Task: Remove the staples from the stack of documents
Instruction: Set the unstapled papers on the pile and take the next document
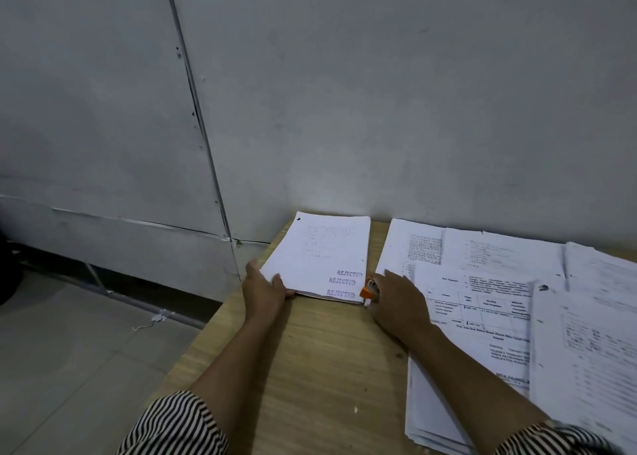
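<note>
Two hands: both yours, reaching forward over the wooden desk (310, 368), striped sleeves (179, 423) at the bottom edge
Stack of documents (320, 254): lies flat at the far left corner of the desk, near the grey wall (379, 92); "REJECTED" is stamped three times by its near right corner
Left hand (263, 290): your grip here holds the stack's near left corner, thumb on the top sheet, fingers at the left edge
Right hand (396, 303): your fingers curl round an orange staple remover (368, 292), whose tip sits just beside the stack's near right corner; whether it touches the paper, you cannot tell
Loose papers (499, 282): overlapping printed sheets spread over the right side of the desk, under your right forearm
Floor (69, 351): grey, left of the desk
</note>
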